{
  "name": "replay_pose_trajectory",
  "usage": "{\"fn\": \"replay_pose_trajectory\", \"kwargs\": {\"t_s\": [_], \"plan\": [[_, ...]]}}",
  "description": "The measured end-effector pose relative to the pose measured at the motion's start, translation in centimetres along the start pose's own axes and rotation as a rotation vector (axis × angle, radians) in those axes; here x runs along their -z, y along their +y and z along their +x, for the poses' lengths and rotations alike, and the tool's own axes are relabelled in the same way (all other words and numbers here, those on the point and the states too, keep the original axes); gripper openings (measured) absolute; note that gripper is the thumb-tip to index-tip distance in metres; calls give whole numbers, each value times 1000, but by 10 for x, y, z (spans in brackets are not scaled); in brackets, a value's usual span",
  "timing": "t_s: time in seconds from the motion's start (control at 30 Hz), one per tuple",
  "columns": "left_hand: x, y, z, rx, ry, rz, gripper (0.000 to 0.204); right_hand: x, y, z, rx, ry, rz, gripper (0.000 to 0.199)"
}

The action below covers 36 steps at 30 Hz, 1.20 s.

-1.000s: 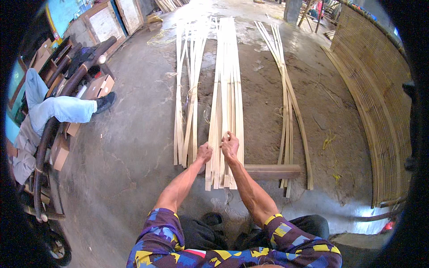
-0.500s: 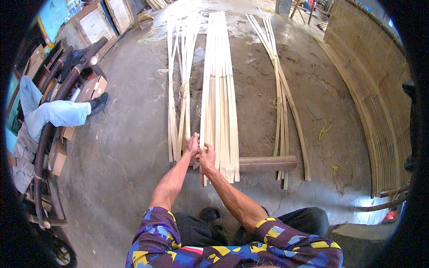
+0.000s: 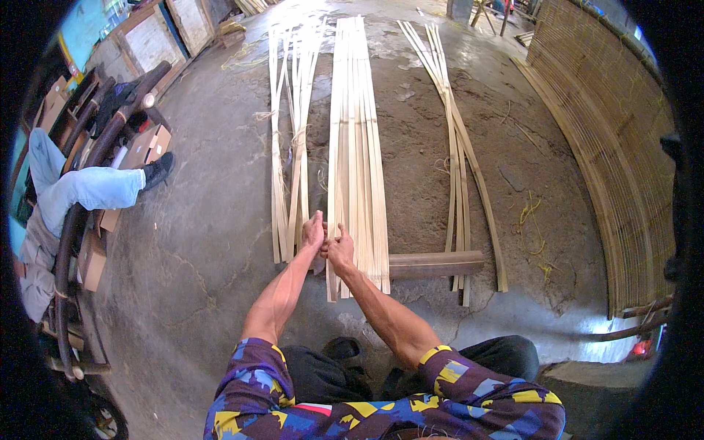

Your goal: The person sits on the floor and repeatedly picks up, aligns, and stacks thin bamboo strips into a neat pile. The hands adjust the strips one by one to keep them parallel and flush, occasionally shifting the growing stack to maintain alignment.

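now | left hand [image 3: 314, 231] and right hand [image 3: 340, 249] fingers seemingly clamped on bamboo strip [image 3: 331, 183] | cardboard boxes [image 3: 139, 150] contents unclear

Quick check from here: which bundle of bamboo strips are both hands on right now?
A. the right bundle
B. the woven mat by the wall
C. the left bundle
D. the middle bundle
D: the left hand and right hand meet at the near end of the middle bundle, which lies across the wood block.
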State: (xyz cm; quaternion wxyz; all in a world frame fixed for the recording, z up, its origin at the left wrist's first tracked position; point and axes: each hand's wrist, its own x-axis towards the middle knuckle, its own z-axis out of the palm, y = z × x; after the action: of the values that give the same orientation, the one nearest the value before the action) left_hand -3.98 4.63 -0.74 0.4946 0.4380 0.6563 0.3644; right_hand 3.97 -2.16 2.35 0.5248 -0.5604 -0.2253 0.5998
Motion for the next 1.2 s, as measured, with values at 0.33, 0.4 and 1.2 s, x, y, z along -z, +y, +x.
{"fn": "replay_pose_trajectory", "kwargs": {"t_s": [0.33,0.4,1.2], "plan": [[11,4,-31,-115,-240,175,25,-12,-44,-2,391,121,-326,43],[6,3,-39,-101,-203,158,24,-11,-51,0,337,59,-168,40],[-5,20,-25,-334,352,101,16,7,-24,27,-10,-50,48,55]]}}
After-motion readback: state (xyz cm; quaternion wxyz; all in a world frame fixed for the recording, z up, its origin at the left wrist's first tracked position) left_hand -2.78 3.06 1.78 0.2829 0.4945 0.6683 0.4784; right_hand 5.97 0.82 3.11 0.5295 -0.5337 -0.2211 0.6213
